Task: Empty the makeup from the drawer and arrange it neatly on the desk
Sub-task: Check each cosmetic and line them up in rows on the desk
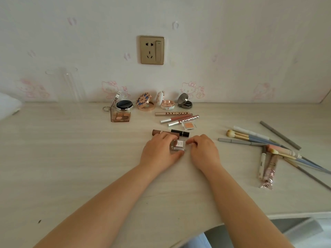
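Clear compact [179,145] flat between hands

**Makeup count on the desk**

I counted four open compacts [145,104] along the wall, one eyeshadow palette [120,117], three lip-gloss tubes [176,118], one small blush pan [188,125], and two dark lipsticks [180,132]. One small clear case [178,145] sat between two hands [159,152]. The brushes and pencils [265,140] overlapped too much to count.
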